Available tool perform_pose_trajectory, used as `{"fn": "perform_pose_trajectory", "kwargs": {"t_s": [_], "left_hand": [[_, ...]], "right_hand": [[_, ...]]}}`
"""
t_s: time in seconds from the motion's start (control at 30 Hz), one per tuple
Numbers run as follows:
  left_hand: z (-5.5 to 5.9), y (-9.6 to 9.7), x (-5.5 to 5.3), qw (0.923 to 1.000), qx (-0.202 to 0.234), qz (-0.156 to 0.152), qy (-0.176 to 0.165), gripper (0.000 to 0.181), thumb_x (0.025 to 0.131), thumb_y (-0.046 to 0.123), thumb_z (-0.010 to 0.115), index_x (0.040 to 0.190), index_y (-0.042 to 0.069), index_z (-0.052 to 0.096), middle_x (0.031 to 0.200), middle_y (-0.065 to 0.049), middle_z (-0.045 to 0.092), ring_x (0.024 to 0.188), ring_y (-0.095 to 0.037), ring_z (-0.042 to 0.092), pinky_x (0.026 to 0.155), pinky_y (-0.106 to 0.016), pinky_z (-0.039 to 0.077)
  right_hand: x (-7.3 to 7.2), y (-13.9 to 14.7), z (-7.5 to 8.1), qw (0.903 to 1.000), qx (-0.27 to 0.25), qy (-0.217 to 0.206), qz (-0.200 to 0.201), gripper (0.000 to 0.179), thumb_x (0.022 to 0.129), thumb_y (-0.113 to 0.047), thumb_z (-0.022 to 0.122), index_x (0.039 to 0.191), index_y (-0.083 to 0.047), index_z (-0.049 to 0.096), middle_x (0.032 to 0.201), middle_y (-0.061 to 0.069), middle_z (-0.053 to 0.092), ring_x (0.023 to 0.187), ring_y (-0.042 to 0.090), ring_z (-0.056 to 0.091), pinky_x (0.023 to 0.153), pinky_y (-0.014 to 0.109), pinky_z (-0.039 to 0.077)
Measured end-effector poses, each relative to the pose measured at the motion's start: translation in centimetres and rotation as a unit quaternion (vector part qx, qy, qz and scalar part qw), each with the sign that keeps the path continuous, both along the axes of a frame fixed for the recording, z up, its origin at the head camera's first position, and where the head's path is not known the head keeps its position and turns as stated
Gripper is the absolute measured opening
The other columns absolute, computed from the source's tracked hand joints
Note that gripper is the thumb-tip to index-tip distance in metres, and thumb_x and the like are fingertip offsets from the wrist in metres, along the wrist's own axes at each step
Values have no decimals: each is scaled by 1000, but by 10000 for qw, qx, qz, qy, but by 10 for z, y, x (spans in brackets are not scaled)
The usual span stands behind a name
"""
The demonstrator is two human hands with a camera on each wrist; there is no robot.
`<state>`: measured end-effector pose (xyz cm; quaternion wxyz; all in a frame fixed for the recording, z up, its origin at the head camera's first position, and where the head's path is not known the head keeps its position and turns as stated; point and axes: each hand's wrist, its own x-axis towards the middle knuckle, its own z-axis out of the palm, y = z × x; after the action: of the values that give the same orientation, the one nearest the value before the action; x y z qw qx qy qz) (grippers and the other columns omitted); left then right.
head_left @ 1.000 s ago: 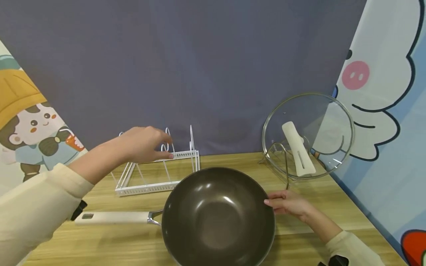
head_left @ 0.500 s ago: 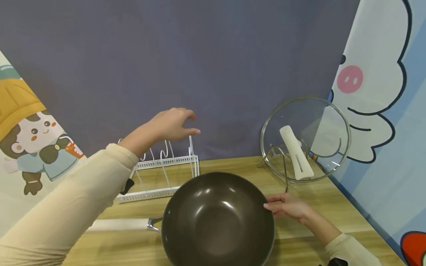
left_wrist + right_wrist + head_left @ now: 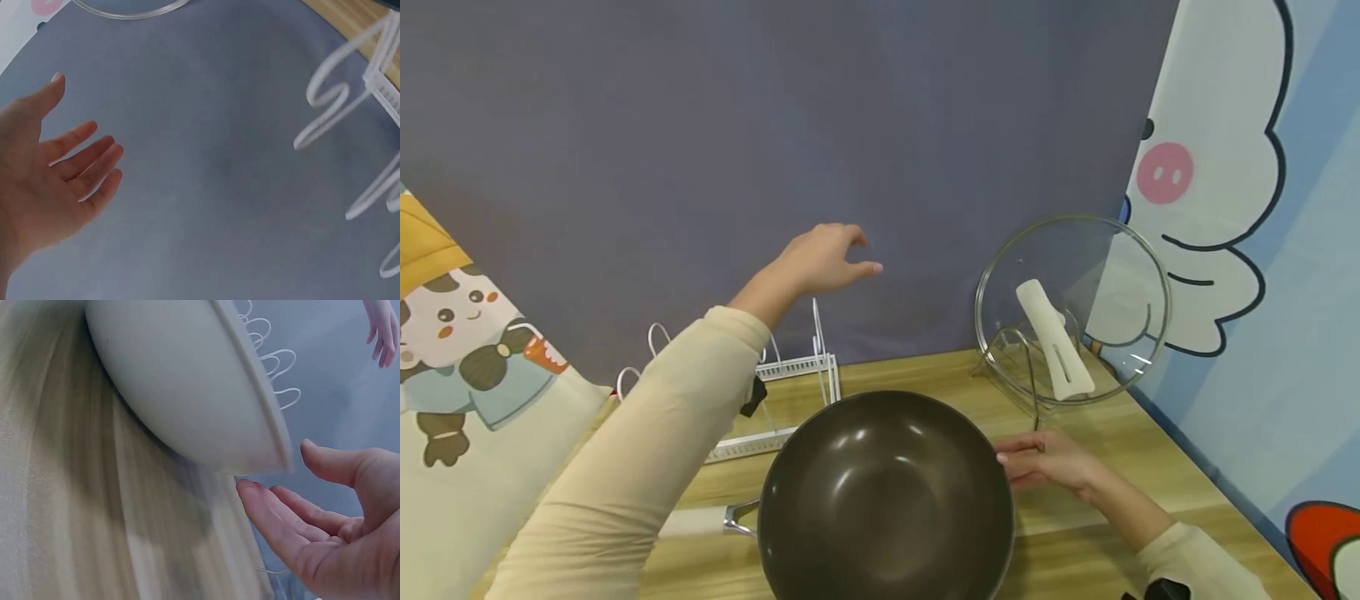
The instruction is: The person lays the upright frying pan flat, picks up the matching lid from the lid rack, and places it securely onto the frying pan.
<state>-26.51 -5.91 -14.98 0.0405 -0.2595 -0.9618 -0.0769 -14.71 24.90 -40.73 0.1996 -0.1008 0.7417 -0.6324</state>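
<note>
A wok (image 3: 887, 508) with a dark brown inside stands on the wooden table. Its cream handle (image 3: 692, 522) points left, partly hidden by the left sleeve. My left hand (image 3: 820, 260) is raised in the air above a white wire rack (image 3: 793, 367), fingers loosely bent and holding nothing. In the left wrist view the left palm (image 3: 44, 194) faces the camera, fingers spread apart from the rack's loops. My right hand (image 3: 1045, 462) is at the wok's right rim. The right wrist view has its thumb and fingers (image 3: 259, 503) extended around the wok's pale outer edge.
A glass lid (image 3: 1054, 337) with a cream handle leans in a wire stand (image 3: 1033, 375) at the back right, just behind my right hand. A grey curtain (image 3: 775, 125) backs the table. Cartoon-printed panels (image 3: 1210, 200) flank both sides.
My left hand has risen up and to the right, away from the rack, its sleeve now covering part of the rack and wok handle. The right hand stays at the wok's rim.
</note>
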Motion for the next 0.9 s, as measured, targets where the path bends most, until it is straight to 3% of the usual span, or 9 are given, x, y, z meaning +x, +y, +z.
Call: {"fn": "perform_pose_trajectory", "kwargs": {"t_s": [0.27,0.43,0.67,0.9], "left_hand": [[-20,28,-8,9970,691,228,-268,56,95,47,52,137,10,47,139,-11,53,126,-30,52,103,-45,45],[-29,44,-11,9934,1026,72,-504,57,95,45,53,137,7,46,141,-12,51,127,-29,51,103,-44,45],[-40,60,-16,9889,1292,-39,-732,55,96,43,52,136,7,47,142,-12,50,131,-29,48,107,-42,42],[-57,66,-25,9827,1548,16,-1012,54,97,43,52,137,8,48,141,-11,50,132,-28,47,109,-42,41]], "right_hand": [[8,4,20,9987,240,363,-251,56,94,-17,60,130,21,42,119,34,61,97,29,71,85,45,57],[10,12,33,9961,553,589,-352,56,95,-20,59,131,20,42,121,32,62,97,20,71,86,43,57],[14,19,50,9897,868,919,-671,54,95,-21,59,130,19,45,117,29,65,94,20,71,81,38,59],[18,25,64,9867,1032,847,-926,55,95,-24,59,132,15,45,114,19,70,92,13,71,80,33,59]]}}
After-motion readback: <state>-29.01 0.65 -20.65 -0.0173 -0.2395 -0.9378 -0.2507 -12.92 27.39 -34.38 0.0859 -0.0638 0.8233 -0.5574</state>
